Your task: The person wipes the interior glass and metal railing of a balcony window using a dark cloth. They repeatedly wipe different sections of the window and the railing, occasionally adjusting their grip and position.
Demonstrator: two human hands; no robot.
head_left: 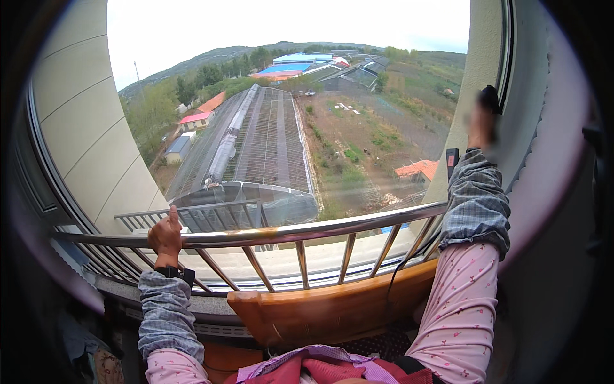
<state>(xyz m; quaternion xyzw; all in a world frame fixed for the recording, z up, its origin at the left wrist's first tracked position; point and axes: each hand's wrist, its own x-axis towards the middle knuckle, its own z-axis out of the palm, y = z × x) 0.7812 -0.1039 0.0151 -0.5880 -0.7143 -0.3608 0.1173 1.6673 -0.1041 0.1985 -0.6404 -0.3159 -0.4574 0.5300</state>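
My left hand is closed around the shiny metal railing, near its left part, with the thumb pointing up. A dark band with a black watch-like case sits on that wrist. Stretched far out to the right, my right hand is at the side edge of the window opening. It is blurred, and its fingers cannot be made out. A black thing shows at its far end, against the dark window frame; its kind is unclear. Both forearms wear grey checked sleeve covers over pink patterned sleeves.
Below the railing stands an orange-brown wooden board, between me and the window. A small black device is near my right forearm, and a dark cable hangs nearby. Outside, far below, lie a long greenhouse, fields and roofs.
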